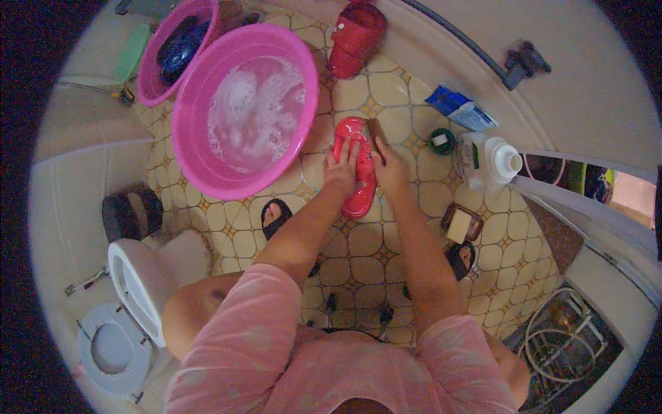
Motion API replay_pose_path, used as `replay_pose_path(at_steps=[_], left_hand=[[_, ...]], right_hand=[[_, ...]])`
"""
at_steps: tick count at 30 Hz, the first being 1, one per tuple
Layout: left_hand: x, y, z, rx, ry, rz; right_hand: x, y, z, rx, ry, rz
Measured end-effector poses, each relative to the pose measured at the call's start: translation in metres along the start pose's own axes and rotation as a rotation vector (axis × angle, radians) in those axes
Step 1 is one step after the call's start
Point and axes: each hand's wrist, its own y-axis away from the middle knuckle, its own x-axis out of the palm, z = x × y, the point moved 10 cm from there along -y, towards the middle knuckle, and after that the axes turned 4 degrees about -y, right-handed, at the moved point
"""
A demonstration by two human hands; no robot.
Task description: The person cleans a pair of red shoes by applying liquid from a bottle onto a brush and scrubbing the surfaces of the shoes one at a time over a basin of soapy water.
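A tiled floor (389, 90) is seen from above, with a white toilet (141, 276) set along its left edge. Near the far-left corner, a large pink basin (193, 138) is filled with water, on which white foam (241, 93) is spread. A second pink basin (148, 79), in which a dark blue thing (183, 55) is held, is partly hidden behind it, closer to that corner. By the right edge of the floor, an open-mouthed white jug (479, 165) is seen. A red slipper (355, 41) is placed at the far edge. A red shoe (358, 196) is laid lengthwise near the middle of the floor, to the right of the large basin and apart from it. Its upper is covered by the left hand (340, 171), whose fingers are extended across it; whether the shoe is gripped cannot be told. The right hand (390, 165) is curled at the shoe's right side, around a dark brown thing (374, 130) too hidden to be identified. Beside the jug, toward the far edge, a blue and white packet (460, 108) is seen. A brown dish (476, 224), on which a pale bar (458, 225) is rested, is placed nearer the person, and a small dark green cap (442, 141) is found just left of the jug.
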Motion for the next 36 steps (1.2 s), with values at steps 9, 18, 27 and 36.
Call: replay_pose_path(at_steps=[9,18,27,36], left_hand=[[0.001,0.003,0.007,0.031,0.037,-0.093],[0.006,-0.003,0.014,-0.036,-0.028,-0.04],[-0.007,0.002,-0.001,-0.023,-0.021,-0.034],[-0.009,0.011,0.017,-0.034,0.004,0.012]], right_hand=[[0.011,0.078,-0.019,0.141,-0.235,-0.163],[0.032,0.09,-0.044,0.185,-0.357,-0.081],[0.015,0.027,-0.067,0.043,-0.317,-0.248],[0.042,0.123,-0.046,0.244,-0.457,-0.131]])
